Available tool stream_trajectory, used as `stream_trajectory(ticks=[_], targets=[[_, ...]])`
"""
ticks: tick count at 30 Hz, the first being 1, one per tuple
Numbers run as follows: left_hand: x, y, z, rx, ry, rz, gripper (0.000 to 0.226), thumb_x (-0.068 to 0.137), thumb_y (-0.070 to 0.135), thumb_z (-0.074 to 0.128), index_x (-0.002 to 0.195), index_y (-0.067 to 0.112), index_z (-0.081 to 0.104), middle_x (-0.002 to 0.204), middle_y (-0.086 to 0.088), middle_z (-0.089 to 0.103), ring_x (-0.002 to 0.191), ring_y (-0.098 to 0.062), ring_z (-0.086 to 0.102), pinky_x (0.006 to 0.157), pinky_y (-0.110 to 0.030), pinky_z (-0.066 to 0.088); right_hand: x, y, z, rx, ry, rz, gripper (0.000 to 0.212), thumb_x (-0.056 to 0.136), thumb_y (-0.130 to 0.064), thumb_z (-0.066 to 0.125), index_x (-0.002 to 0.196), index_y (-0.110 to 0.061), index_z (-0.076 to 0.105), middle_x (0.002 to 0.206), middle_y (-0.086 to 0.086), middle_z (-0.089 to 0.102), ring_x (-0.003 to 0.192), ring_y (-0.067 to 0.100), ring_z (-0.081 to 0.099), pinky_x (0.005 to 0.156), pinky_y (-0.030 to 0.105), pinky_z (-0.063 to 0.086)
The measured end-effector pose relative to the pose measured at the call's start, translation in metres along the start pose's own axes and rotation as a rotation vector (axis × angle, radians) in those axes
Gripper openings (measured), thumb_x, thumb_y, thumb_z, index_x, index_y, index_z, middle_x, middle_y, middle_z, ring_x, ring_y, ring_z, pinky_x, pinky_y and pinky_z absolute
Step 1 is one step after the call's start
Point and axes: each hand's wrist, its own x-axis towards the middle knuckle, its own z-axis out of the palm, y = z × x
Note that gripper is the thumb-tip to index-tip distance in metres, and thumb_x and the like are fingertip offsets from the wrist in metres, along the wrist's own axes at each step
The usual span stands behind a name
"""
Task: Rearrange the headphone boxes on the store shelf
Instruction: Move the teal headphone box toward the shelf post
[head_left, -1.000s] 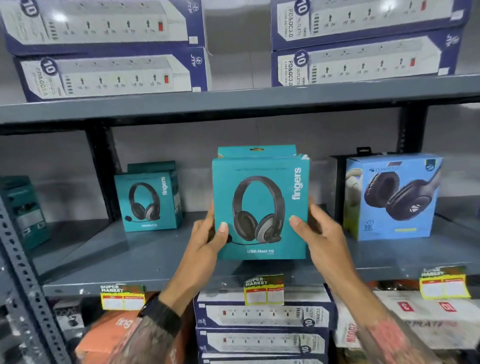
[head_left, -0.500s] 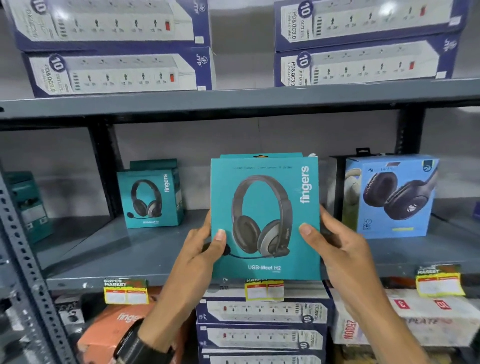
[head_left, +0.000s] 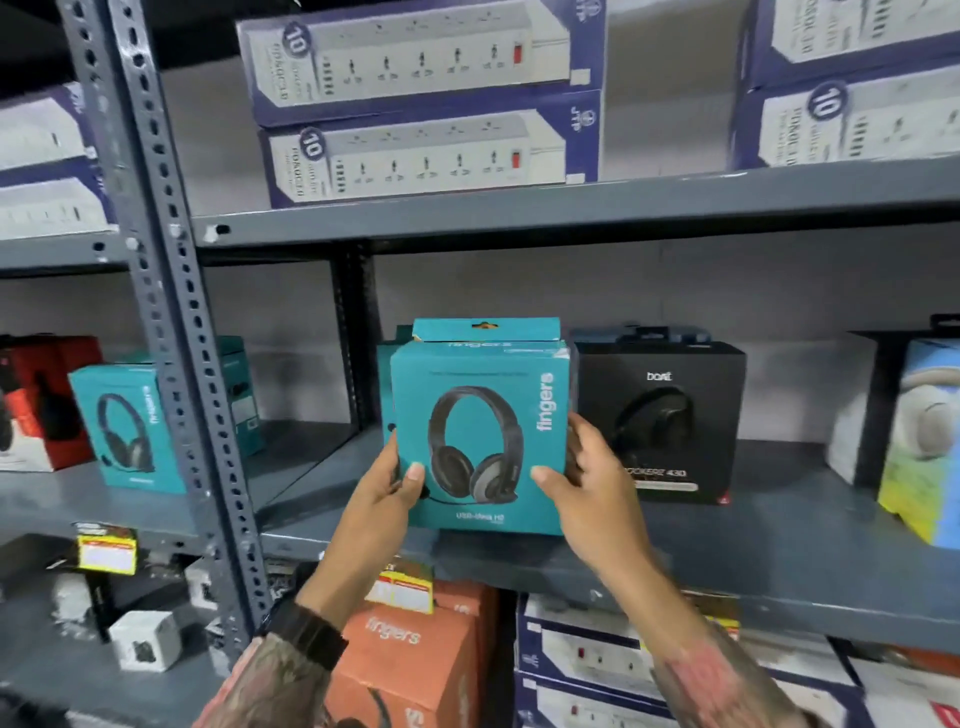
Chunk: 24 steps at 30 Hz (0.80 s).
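Note:
I hold a teal "fingers" headphone box upright over the grey middle shelf, its front facing me. My left hand grips its left edge and my right hand grips its right edge. Directly behind it stands another teal box, mostly hidden. A black headphone box stands just to the right. A light blue headphone box is at the far right edge. In the bay to the left, one more teal headphone box stands beside a red box.
A perforated grey upright post divides the two bays. Long white-and-navy power strip boxes fill the shelf above. Below are orange "fingers" boxes, more power strip boxes and yellow price tags.
The held teal box has moved left along the shelf, in front of the teal box that stood at the left. The black box is now uncovered. The view has shifted left.

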Motion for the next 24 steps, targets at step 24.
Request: stream_trajectory(ticks=[24], targets=[[0.133,-0.067,-0.058,0.107,-0.013,-0.167,0.066,0.118,0.003,0.04,0.177,0.028,0.024,0.172,-0.004,0.05,0.154,-0.024,0.049,0.136,-0.047,0.034,0.093,0.013,0.115,-0.173,-0.066,0.095,0.066,0.103,-0.009,0.071,0.161,-0.021,0.043,0.157,0.007,0.064,0.137,0.03,0.068,0.098,0.042,0.065]])
